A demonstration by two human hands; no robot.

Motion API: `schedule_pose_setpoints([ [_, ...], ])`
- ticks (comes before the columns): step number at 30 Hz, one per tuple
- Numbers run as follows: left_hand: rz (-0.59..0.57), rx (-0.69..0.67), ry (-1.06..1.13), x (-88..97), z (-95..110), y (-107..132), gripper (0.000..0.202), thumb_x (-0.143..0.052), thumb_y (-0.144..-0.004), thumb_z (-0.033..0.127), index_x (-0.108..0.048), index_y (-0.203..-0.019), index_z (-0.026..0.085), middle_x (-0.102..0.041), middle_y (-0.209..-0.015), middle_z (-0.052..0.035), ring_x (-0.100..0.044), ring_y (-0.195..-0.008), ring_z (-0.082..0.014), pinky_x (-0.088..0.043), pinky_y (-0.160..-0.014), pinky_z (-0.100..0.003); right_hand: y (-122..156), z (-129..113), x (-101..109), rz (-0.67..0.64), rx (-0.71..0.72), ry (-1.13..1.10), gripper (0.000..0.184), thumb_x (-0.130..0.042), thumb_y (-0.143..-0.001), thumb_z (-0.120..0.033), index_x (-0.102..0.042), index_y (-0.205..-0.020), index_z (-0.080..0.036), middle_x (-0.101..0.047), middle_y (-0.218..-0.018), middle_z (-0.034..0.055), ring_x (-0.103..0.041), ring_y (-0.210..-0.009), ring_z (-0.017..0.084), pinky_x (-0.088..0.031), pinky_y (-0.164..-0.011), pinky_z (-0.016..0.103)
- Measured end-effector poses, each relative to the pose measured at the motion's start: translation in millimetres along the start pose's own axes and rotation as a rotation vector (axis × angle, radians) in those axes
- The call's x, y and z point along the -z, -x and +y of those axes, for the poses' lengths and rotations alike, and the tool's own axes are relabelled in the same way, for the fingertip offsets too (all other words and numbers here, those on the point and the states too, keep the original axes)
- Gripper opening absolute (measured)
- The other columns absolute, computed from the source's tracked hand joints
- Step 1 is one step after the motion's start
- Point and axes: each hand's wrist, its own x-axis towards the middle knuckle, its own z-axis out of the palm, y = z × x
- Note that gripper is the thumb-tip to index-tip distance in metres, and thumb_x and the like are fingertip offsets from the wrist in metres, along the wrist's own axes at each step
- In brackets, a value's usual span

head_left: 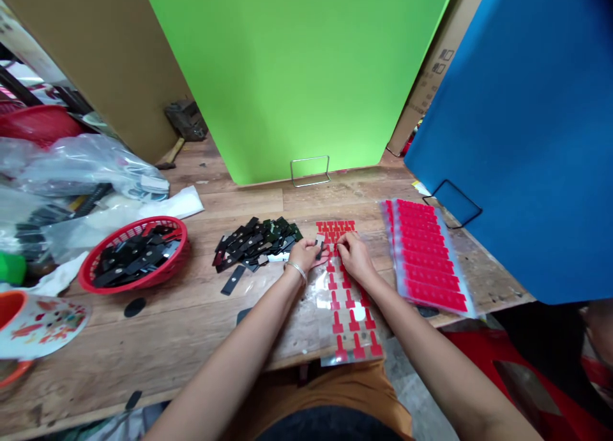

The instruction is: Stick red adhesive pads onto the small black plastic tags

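A clear sheet of red T-shaped stickers (348,313) lies on the wooden table (167,339) in front of me and overhangs its front edge. My left hand (303,256), with a bracelet on the wrist, is closed round a small black strip at the sheet's upper left. My right hand (353,254) pinches at the sheet's upper rows, fingertips pressed together on a red sticker. A pile of black strips (256,242) lies just left of my left hand.
A red basket (135,254) of black strips stands at the left, clear plastic bags (81,163) behind it. A stack of red sticker sheets (427,256) lies to the right. Green (297,77) and blue (522,128) boards stand behind. A patterned cup (33,326) is at far left.
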Motion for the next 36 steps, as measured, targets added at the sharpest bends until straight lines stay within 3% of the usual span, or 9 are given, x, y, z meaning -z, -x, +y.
schedule_pose_setpoints([
  [7,-0.025,-0.013,0.003,-1.5,3.8,7.1,0.012,-0.060,-0.069,0.001,-0.053,-0.072,0.011,-0.066,-0.066,-0.0078,-0.064,-0.056,-0.0134,-0.053,-0.052,-0.022,9.3,1.3,11.1,0.124,-0.091,-0.243,0.012,-0.046,-0.075,-0.025,-0.048,-0.083,-0.017,-0.055,-0.075,0.0011,-0.052,-0.066,0.013,-0.042,-0.061,0.024],
  [13,-0.102,0.009,0.040,15.9,1.9,56.9,0.025,-0.062,-0.063,-0.003,-0.057,-0.084,0.009,-0.067,-0.077,-0.0102,-0.066,-0.064,-0.0163,-0.055,-0.062,-0.026,46.3,-29.8,7.7,0.019,-0.178,-0.601,0.012,-0.057,-0.069,-0.020,-0.048,-0.077,-0.018,-0.052,-0.069,-0.0030,-0.050,-0.061,0.010,-0.041,-0.057,0.021],
  [19,-0.106,0.080,0.126,36.3,-17.0,96.1,0.029,-0.062,-0.063,-0.002,-0.055,-0.088,0.011,-0.065,-0.067,-0.0031,-0.065,-0.061,-0.0132,-0.054,-0.069,-0.026,81.1,-47.5,-13.5,-0.069,-0.216,-0.643,0.012,-0.057,-0.071,-0.019,-0.049,-0.080,-0.019,-0.053,-0.071,-0.0026,-0.051,-0.059,0.010,-0.042,-0.054,0.020],
  [24,-0.124,0.079,0.133,39.2,-26.5,98.7,0.028,-0.059,-0.064,-0.002,-0.055,-0.089,0.009,-0.067,-0.078,-0.0076,-0.065,-0.065,-0.0135,-0.054,-0.071,-0.028,89.3,-47.9,-22.0,-0.038,-0.229,-0.582,0.013,-0.058,-0.071,-0.019,-0.049,-0.081,-0.020,-0.054,-0.073,-0.0020,-0.051,-0.058,0.010,-0.043,-0.053,0.021],
  [36,-0.149,0.063,0.144,38.7,-26.6,100.4,0.026,-0.057,-0.066,-0.002,-0.054,-0.090,0.009,-0.068,-0.081,-0.0091,-0.066,-0.074,-0.0175,-0.052,-0.077,-0.032,90.9,-42.8,-29.8,-0.039,-0.243,-0.617,0.015,-0.059,-0.071,-0.022,-0.049,-0.081,-0.020,-0.055,-0.072,-0.0021,-0.052,-0.056,0.011,-0.044,-0.049,0.022],
])
